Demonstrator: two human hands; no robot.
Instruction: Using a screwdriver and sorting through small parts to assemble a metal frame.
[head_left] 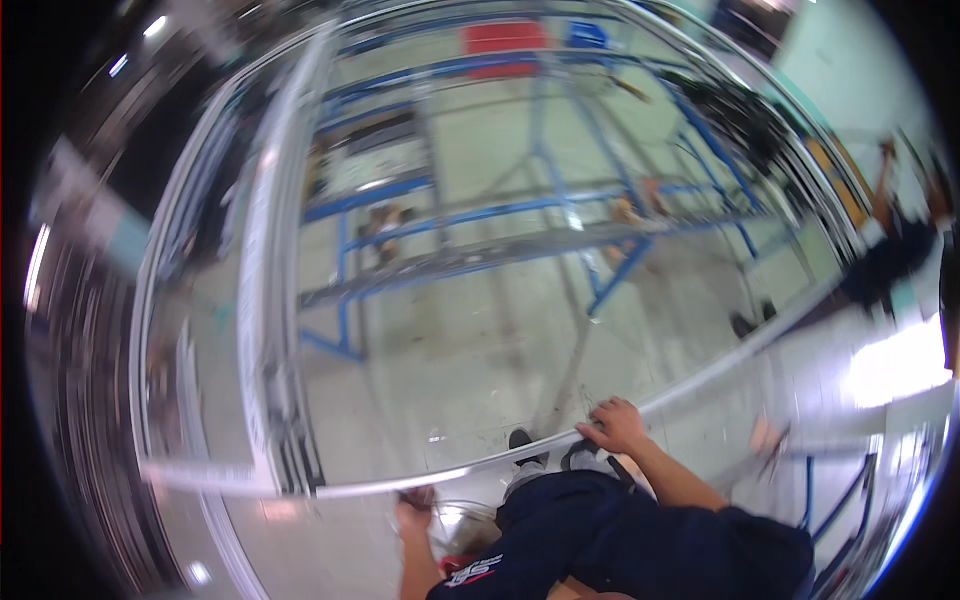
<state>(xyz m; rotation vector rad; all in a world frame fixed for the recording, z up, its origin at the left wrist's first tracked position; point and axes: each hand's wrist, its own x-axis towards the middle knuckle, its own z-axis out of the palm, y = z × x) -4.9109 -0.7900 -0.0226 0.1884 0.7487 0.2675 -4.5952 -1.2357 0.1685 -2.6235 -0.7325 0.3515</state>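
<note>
A large silver metal frame (270, 300) stands in front of me, and its lower rail (700, 385) runs across the picture. My right hand (615, 425) lies on top of this rail with the fingers wrapped over it. My left hand (413, 508) reaches up to the underside of the same rail further left, fingers curled at it. The picture is blurred by motion, so the exact grip is hard to see. My dark blue clothing (640, 540) fills the lower middle, and a dark shoe (522, 440) shows just below the rail.
Blue metal racks (560, 215) stand on the pale concrete floor behind the frame. A person in dark clothes (890, 255) is at the right. More blue tubing (835, 495) sits at the lower right. A shiny round object (465, 520) is by my left hand.
</note>
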